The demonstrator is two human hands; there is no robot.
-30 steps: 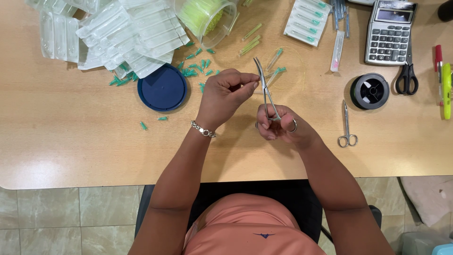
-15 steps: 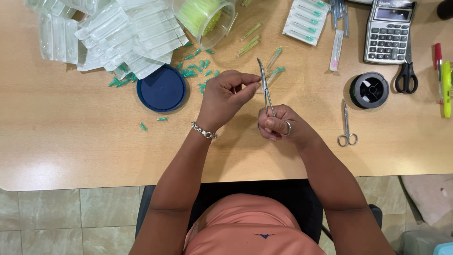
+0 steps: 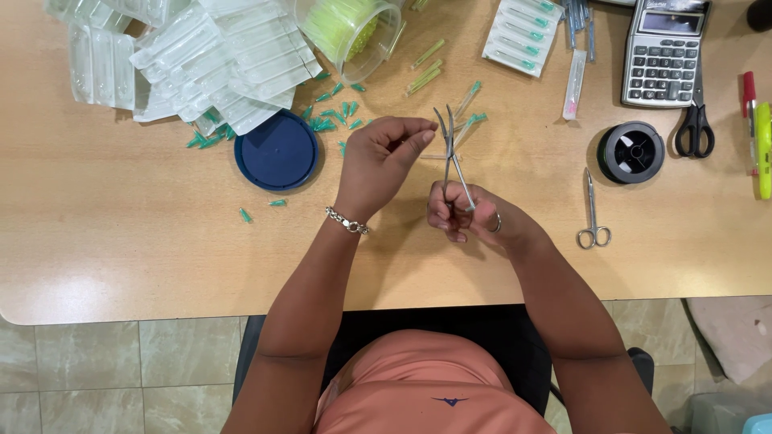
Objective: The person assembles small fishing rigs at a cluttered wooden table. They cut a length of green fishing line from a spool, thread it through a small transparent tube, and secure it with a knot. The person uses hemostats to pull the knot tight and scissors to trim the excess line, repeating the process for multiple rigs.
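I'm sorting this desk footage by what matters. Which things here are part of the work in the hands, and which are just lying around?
In use:
- right hand gripping steel forceps
- left hand, fingertips pinched at the forceps tips; what they hold is too small to tell

Lying about:
- blue lid
- green caps
- clear packets
- calculator
- black spool
- small scissors

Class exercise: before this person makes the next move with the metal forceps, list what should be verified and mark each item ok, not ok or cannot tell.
1. Right hand grips the forceps by the finger loops: ok.
2. Left hand fingertips meet at the forceps tips: ok.
3. Something is pinched between the left fingertips: cannot tell, too small to see.
4. Forceps tips closed: cannot tell.
5. Desk under the hands free of green caps: ok, they lie further back beside the blue lid.
6. Small scissors lie apart from the right hand: ok.
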